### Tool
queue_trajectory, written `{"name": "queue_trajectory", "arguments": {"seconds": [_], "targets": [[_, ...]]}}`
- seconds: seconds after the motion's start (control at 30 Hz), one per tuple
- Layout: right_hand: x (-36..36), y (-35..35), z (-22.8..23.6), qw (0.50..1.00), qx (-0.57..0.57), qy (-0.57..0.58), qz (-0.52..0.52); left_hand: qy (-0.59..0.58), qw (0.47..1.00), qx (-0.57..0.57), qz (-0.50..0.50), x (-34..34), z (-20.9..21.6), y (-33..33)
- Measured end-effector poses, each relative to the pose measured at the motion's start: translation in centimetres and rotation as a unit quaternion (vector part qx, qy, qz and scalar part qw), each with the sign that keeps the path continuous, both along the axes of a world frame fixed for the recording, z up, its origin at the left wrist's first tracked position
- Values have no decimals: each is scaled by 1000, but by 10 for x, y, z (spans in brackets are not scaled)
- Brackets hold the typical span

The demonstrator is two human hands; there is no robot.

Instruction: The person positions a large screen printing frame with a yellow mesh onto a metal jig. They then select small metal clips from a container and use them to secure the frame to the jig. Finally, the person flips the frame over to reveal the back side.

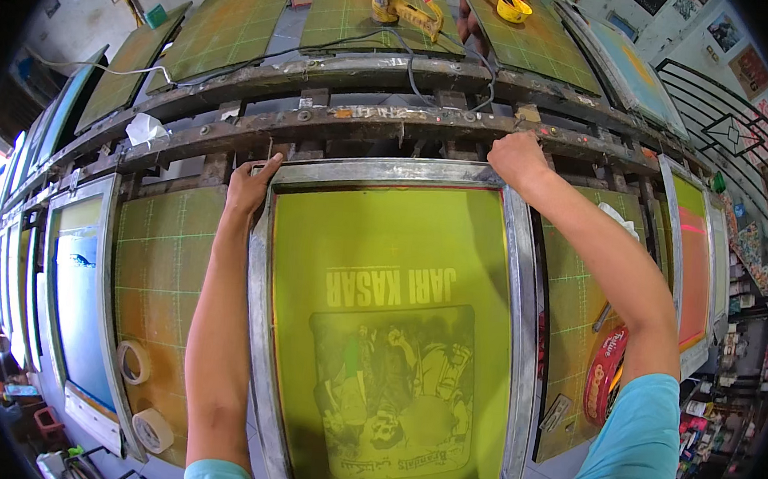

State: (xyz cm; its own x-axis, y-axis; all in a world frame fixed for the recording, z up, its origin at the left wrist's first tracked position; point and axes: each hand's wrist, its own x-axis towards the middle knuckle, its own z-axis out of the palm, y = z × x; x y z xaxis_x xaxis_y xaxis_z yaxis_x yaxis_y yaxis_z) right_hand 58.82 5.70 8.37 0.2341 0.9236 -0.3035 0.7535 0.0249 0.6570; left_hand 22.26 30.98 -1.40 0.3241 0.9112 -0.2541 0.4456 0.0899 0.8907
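A silk-screen printing frame (258, 257) of grey metal stands large before me. Its yellow-green mesh (385, 231) carries a stencil of lettering above a picture panel, both upside down to me. At the frame's far left corner, my left hand (252, 186) grips the edge, thumb uppermost. My right hand (519, 158) is closed in a fist by the far right corner, against the rusty metal rail (366, 114); whatever its fingers hold is hidden. Green gridded printing boards (164, 264) lie to either side of the frame.
A yellow heat gun (409, 12) and its cable rest on a far board. Another board holds a yellow bowl (513, 10). Tape rolls (133, 363) lie at left, a red tin (604, 375) at right. More screens (87, 281) line both sides.
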Motion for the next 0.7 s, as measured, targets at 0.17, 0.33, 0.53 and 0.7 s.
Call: {"name": "queue_trajectory", "arguments": {"seconds": [0.17,0.33,0.53,0.7], "targets": [[38,-7,52,997,51,50,40,-53,998,-22,13,0,10,-15],[103,-59,36,946,153,269,-101,-37,999,25,25,7,11,-23],[112,-72,-9,872,205,437,-85,-52,998,22,37,5,15,-25],[124,-80,-22,856,223,465,-46,-53,997,44,36,6,11,-25]]}}
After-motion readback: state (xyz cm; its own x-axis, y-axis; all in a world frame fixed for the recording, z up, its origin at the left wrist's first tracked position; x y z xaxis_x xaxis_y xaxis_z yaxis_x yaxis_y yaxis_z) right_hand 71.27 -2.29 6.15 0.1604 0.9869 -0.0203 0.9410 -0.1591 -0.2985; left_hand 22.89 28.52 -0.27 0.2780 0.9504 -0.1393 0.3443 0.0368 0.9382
